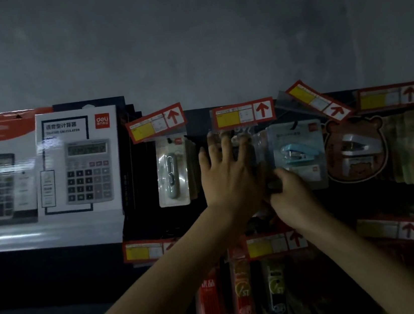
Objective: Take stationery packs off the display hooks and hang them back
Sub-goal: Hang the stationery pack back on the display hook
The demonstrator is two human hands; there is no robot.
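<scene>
Dim grey wall [185, 41] fills the upper half of the view, with a dark display board [197, 122] of hooked goods below it. Near the middle of the top row hangs a clear pack [259, 147], just under a red-and-yellow price tag [243, 113] with an arrow. The left hand [229, 172] lies flat against the front of this pack, its fingers [225, 145] straight and spread, the tips reaching up to the tag. The right hand [290, 190] is at the pack's lower edge with its fingers curled; it seems to pinch that edge, though the light is too poor to be sure. Just right of the pack hangs a blue stapler pack [299, 155], and beside that a bear-shaped pack [356, 149]. To the left hangs a blister pack [172, 172] with a pale tool, and further left stands a white calculator box [78, 166]. Pen packs [211, 306] hang in the row below the arms.
</scene>
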